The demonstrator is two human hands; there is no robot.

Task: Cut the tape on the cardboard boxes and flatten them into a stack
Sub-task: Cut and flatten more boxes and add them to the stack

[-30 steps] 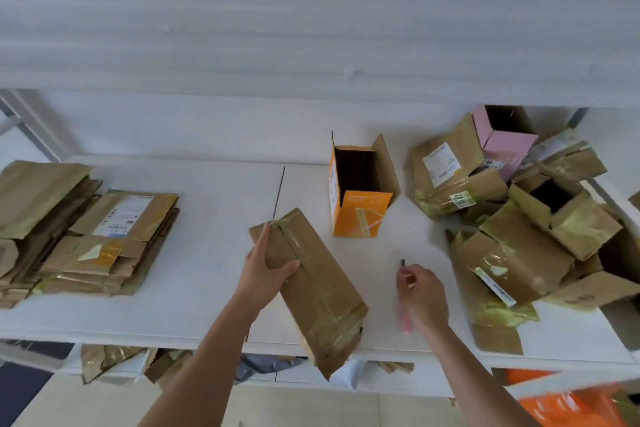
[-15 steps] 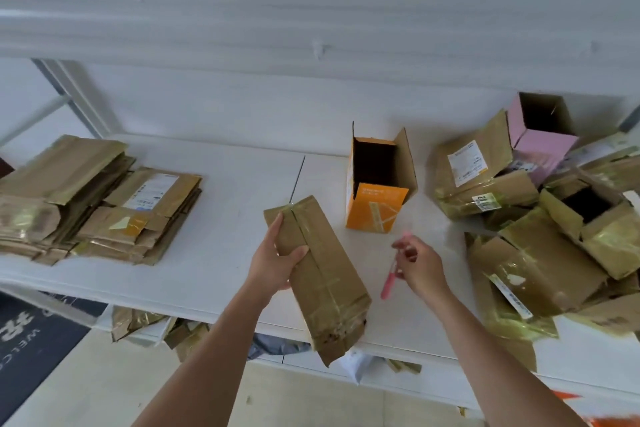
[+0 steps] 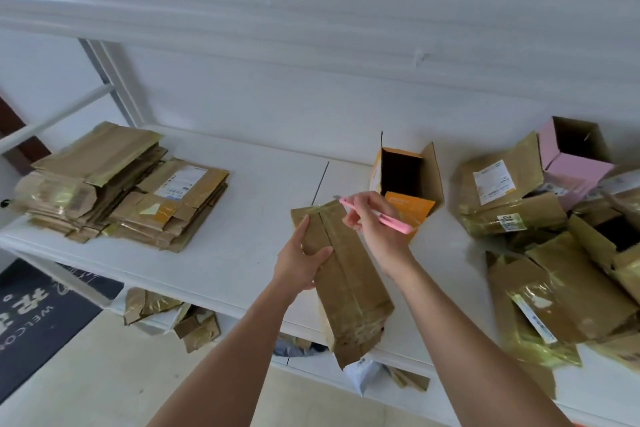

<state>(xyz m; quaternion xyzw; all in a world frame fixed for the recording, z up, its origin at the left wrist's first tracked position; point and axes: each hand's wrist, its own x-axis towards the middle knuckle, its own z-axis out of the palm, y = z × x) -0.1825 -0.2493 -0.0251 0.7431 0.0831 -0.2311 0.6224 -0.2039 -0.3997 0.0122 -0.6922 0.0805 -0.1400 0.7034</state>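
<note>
A long brown taped cardboard box (image 3: pixel 349 284) lies on the white table (image 3: pixel 242 246), its near end past the front edge. My left hand (image 3: pixel 301 260) grips its left side near the far end. My right hand (image 3: pixel 374 222) holds a pink cutter (image 3: pixel 377 216) like a pen, its tip at the box's far taped end. A stack of flattened boxes (image 3: pixel 117 191) lies at the table's left.
An open orange box (image 3: pixel 405 187) stands just behind my right hand. A heap of unflattened boxes (image 3: pixel 561 253), one of them pink (image 3: pixel 571 163), fills the table's right side. More cardboard (image 3: pixel 173 315) lies on the shelf under the table. A dark mat (image 3: pixel 38 315) covers the floor at left.
My right hand picked the pink cutter up from the table and brought it to the far end of the brown box. My left hand kept its hold.
</note>
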